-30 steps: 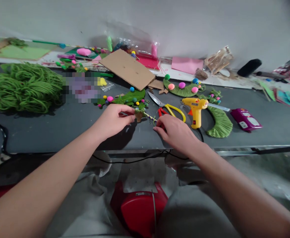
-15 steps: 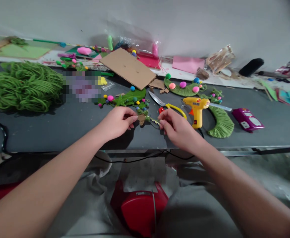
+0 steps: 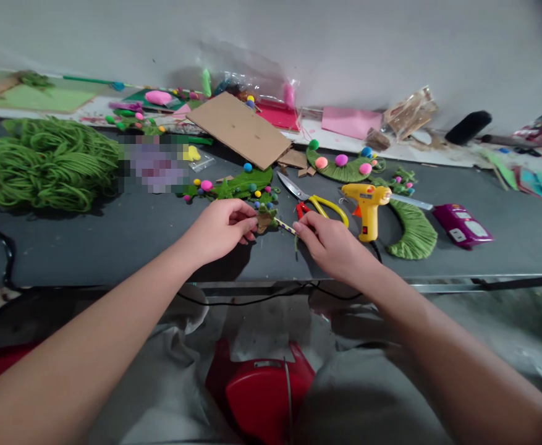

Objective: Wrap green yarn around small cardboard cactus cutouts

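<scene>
My left hand (image 3: 222,230) pinches the edge of a small cardboard piece (image 3: 264,222) partly wound with green yarn. The fingers of my right hand (image 3: 330,242) are closed on a thin striped stick (image 3: 285,227), whose other end meets the wound cardboard. A short green yarn end (image 3: 296,248) hangs below my right fingertips. Just beyond the hands lie scissors (image 3: 314,201) with yellow and red handles. To the right a yellow glue gun (image 3: 368,207) stands beside a crescent wrapped in green yarn (image 3: 412,232).
A big heap of green yarn (image 3: 48,164) lies on the left of the grey table. Behind are a cardboard sheet (image 3: 240,128), a green leaf-like piece with pompoms (image 3: 247,182) and a pompom-dotted crescent (image 3: 345,168). A purple box-like device (image 3: 463,224) sits at right.
My right hand has shifted slightly left along the stick, and the yarn end now hangs down below it. The small cardboard piece has turned a little in my left fingers.
</scene>
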{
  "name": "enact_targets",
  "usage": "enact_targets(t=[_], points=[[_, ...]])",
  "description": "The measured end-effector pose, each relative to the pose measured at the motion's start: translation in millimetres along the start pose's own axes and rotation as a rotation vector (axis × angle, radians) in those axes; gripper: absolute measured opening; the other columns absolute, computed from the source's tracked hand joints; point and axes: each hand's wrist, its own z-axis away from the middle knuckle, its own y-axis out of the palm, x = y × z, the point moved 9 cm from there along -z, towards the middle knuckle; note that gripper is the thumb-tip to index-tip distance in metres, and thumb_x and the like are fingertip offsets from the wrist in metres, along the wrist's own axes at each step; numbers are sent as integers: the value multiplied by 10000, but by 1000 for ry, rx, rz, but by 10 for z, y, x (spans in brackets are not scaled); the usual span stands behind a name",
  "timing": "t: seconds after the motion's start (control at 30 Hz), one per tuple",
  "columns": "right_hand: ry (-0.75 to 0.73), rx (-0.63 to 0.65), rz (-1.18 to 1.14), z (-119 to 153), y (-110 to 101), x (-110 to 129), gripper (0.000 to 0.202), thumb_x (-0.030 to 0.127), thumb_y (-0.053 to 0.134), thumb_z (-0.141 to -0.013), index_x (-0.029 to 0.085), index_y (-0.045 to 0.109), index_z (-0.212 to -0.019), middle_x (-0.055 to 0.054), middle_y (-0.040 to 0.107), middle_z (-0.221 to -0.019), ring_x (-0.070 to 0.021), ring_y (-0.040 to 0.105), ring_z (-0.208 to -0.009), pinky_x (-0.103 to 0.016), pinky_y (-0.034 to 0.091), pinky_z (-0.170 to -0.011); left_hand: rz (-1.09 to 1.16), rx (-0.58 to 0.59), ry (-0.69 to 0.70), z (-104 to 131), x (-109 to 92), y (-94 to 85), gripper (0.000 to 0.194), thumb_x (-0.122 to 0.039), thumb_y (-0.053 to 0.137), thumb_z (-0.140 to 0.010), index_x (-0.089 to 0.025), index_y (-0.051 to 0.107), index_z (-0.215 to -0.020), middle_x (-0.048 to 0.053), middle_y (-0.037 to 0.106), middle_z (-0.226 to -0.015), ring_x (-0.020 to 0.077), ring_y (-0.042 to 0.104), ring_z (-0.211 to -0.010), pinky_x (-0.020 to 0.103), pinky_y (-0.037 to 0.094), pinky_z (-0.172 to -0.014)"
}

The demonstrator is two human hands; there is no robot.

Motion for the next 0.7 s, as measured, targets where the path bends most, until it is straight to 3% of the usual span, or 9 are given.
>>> enact_targets(t=[0.17,0.23,0.37,0.5,0.7], points=[[-25,22,-264,-4,39,8,374,485,580,-984,207,539,-738,36,503,-607,-117,428,-565,-276,331,-554,48,-59,25,11,-36,-43,93,-244,700,-885,-174,656,-928,48,740,-787,184,718,-698,281,533,-598],[-12,66,-404,-5,80,-5,310,458,657,-938,203,593,-775,26,582,-628,-123,507,-575,-273,386,-558,62,-77,31,16,-58,-54,110,-264,708,-886,-176,663,-935,48,742,-806,181,714,-708,277,527,-597],[-52,124,-570,-5,115,44,109,299,714,-882,203,668,-907,-28,750,-831,-184,710,-789,-327,542,-747,67,-100,13,19,-69,-64,132,-296,725,-878,-176,687,-920,49,738,-795,178,692,-698,275,501,-587],[-65,100,-526,-13,84,40,164,255,686,-889,203,737,-1036,-44,785,-939,-202,731,-862,-344,554,-782,24,-123,48,23,-89,-88,210,-367,763,-847,-188,735,-953,52,764,-865,183,683,-754,287,508,-653],[-91,29,-285,-16,2,-8,129,266,680,-901,195,781,-938,-8,755,-831,-145,618,-715,-288,465,-690,77,-137,54,32,-65,-101,285,-396,837,-769,-193,797,-966,55,788,-898,189,688,-799,293,524,-682]])
